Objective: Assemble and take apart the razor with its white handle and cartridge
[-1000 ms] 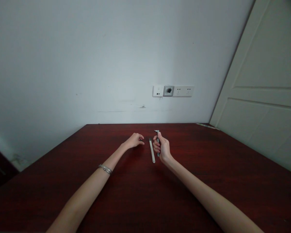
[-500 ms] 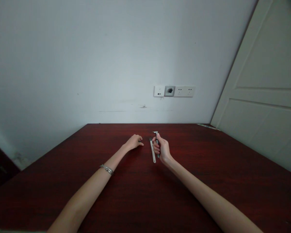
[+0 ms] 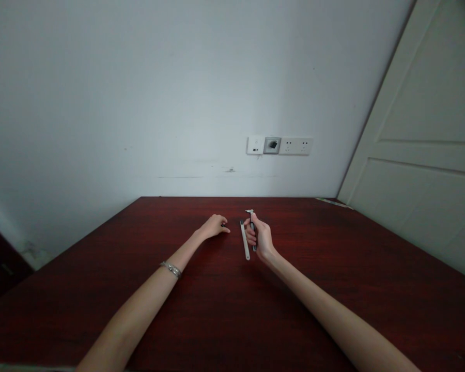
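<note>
My right hand (image 3: 262,236) is closed around the dark handle of a small hammer-shaped tool (image 3: 249,211), its silver crosswise head sticking up past the thumb. Just left of those fingers, a flat white strip (image 3: 245,242) with a black tip and a small hole at its near end lies on the table. My left hand (image 3: 214,226) rests on the tabletop further left, fingers curled in a pinch around a small dark object (image 3: 223,225); most of it is hidden, and its kind cannot be made out. A silver bracelet is on the left wrist.
The dark red wooden table (image 3: 201,310) meets a pale wall (image 3: 197,103) at its far edge. Sockets (image 3: 295,146) are set in that wall. At the back right corner lies a thin light strip (image 3: 333,203), beside a white panelled door (image 3: 422,181).
Both hands and the things they hold stay practically in place. The whole view has shifted very slightly.
</note>
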Available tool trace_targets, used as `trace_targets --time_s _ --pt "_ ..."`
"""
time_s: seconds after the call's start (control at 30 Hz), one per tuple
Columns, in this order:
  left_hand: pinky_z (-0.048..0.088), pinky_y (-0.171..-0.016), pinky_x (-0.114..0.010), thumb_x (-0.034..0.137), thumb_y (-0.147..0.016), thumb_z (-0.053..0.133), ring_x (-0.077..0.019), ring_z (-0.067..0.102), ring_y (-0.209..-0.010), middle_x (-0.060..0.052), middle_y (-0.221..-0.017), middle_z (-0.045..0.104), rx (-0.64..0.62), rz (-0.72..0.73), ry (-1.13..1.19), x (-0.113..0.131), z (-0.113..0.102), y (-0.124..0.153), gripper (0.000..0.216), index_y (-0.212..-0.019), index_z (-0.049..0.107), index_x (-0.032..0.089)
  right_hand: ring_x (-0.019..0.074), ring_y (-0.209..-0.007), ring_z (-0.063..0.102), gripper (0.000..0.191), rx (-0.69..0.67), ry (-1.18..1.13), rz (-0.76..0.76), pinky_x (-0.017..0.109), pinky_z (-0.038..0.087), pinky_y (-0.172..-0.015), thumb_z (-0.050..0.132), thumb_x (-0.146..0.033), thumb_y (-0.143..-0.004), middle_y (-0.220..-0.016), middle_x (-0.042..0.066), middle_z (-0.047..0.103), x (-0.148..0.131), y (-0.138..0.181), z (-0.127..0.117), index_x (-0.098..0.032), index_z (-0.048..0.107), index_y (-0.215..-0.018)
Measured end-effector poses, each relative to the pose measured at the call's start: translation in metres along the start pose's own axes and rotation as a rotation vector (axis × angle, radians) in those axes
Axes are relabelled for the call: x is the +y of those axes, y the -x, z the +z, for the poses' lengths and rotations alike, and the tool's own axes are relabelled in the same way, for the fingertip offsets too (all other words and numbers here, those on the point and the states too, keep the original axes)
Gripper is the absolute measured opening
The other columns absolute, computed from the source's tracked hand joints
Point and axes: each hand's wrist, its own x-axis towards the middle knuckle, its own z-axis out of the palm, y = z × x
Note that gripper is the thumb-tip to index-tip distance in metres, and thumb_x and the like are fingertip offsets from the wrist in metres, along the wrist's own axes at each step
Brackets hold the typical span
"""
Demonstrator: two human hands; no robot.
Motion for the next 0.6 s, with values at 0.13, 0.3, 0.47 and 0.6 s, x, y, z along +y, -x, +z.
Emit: trace_targets --time_s 0.13,0.3,0.47,0.6 --pt "0.043 -0.076 -0.027 0.048 -0.066 0.067 -0.0227 0.061 -0.089 -0.012 -0.1 0.067 0.118 -0.125 -0.025 0.001 -0.006 0.0 0.051 -0.102 0.065 0.013 0.0026 -0.034 0.02 0.036 0.016 0.009 0.009 0.017 0.012 -0.032 0.057 -0.051 -0.073 -0.044 -0.009 0.029 -0.005 -0.001 0.001 -0.016 0.055 -0.068" --pt "0.043 -0.084 -0.027 0.035 -0.075 0.06 -0.0212 0.06 -0.099 -0.013 -0.11 0.064 0.321 -0.33 -0.046 0.007 -0.027 -0.003 0.04 -0.108 0.063 0.014 0.0061 -0.043 0.035 0.025 0.02 0.02 -0.027 0.019 0.026 -0.037 0.054 -0.038 -0.072 -0.052 -0.005 0.042 -0.017 -0.004 0.005 -0.015 0.062 -0.077" --pt "0.045 -0.083 -0.025 0.025 -0.072 0.059 -0.0204 0.062 -0.094 -0.008 -0.097 0.069 0.297 -0.334 -0.022 0.016 -0.047 -0.001 0.023 -0.089 0.07 0.016 0.0088 -0.054 0.048 0.031 0.045 0.082 -0.066 0.022 0.038 -0.049 0.063 -0.033 -0.064 -0.065 -0.002 0.057 -0.017 -0.007 0.004 -0.016 0.065 -0.09" --pt "0.046 -0.08 -0.026 0.024 -0.067 0.061 -0.0204 0.063 -0.089 -0.007 -0.09 0.07 0.264 -0.295 -0.027 0.021 -0.056 0.003 0.021 -0.085 0.071 0.016 0.0155 -0.071 0.06 0.041 0.094 0.279 -0.062 0.027 0.044 -0.061 0.069 -0.037 -0.061 -0.082 0.006 0.068 -0.014 -0.009 -0.002 -0.015 0.065 -0.096"
